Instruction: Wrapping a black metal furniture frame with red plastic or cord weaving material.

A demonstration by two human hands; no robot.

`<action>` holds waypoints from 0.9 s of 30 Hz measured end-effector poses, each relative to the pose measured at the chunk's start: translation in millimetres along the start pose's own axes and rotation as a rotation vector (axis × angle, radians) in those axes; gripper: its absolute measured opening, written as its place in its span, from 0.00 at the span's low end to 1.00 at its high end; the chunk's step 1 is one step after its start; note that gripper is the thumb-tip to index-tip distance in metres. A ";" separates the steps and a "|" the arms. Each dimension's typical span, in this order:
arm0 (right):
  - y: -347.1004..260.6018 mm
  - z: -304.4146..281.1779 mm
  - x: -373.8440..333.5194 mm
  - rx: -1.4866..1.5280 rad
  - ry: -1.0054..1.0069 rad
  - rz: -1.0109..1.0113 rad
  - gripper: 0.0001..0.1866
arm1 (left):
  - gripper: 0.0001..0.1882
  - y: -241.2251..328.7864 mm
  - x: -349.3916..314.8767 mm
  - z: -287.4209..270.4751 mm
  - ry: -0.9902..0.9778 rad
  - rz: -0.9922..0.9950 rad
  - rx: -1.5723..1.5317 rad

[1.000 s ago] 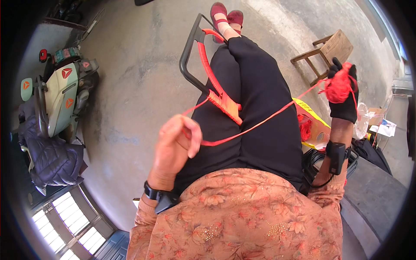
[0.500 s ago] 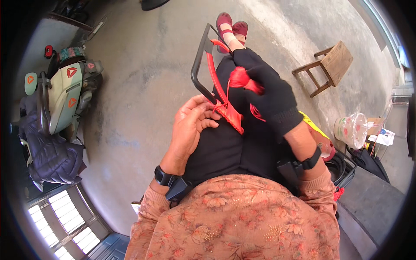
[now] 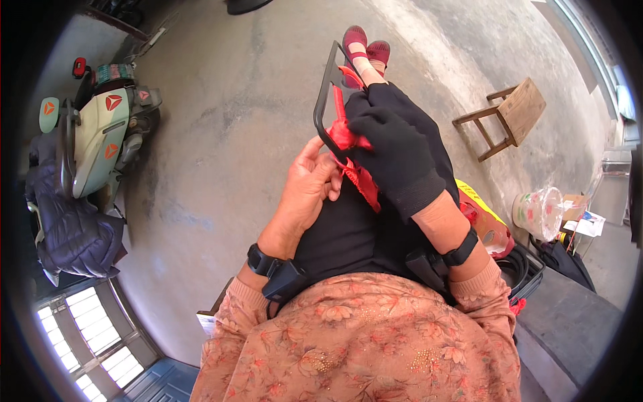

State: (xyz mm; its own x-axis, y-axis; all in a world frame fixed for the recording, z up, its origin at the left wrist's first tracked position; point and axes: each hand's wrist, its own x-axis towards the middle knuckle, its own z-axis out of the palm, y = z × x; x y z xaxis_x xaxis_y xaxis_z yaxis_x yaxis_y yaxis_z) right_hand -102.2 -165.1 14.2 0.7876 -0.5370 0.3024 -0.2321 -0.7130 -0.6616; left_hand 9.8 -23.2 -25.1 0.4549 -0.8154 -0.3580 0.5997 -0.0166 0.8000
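Note:
A black tubular frame (image 3: 321, 100) with rounded corners rests on my lap. Red cord wraps part of it, making a tight band (image 3: 364, 186) on its near side. A red strap (image 3: 338, 104) runs along the frame's inside. My right hand (image 3: 398, 157), in a black glove, closes round a bundle of red cord (image 3: 340, 134) at the frame's left side. My bare left hand (image 3: 305, 186) is at the near left corner, thumb and forefinger pinched together by the cord; the fingertips are partly hidden.
A wooden stool (image 3: 522, 110) stands ahead to the right. Beside my right hip are a red and yellow bag (image 3: 479, 208) and a clear plastic-wrapped tub (image 3: 539, 211). On the left is a scooter (image 3: 104, 141) with a dark quilted jacket (image 3: 77, 231) on it.
My right hand has brought the cord bundle left and slightly down, from above my lap to the frame's side. The frame and my left hand have shifted slightly right.

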 end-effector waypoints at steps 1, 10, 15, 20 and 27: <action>-2.9 1.7 0.2 0.014 -0.109 0.000 0.16 | 0.18 -0.1 0.3 -1.3 -0.047 -0.021 -0.081; -9.6 -23.1 -20.5 0.067 0.071 -0.076 0.20 | 0.09 34.0 -4.4 -19.2 0.064 -0.037 -0.321; -11.0 -41.9 -40.0 0.238 0.082 0.151 0.25 | 0.09 82.3 -39.2 -34.6 -0.233 0.089 -0.561; -23.7 -55.5 -43.2 0.308 -0.031 0.087 0.31 | 0.19 97.6 -109.7 -17.2 0.010 0.138 -0.046; -56.6 -52.5 -20.9 -0.029 -0.124 -0.294 0.36 | 0.11 100.7 -126.6 -16.3 0.229 0.113 1.035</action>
State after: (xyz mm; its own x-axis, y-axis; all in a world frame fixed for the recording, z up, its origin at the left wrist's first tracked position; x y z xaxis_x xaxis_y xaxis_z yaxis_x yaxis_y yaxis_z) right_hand -135.5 -137.2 81.4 0.8864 -0.2484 0.3906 0.0010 -0.8428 -0.5382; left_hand 23.3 87.8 93.0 0.6501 -0.7167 -0.2522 -0.2561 -0.5192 0.8154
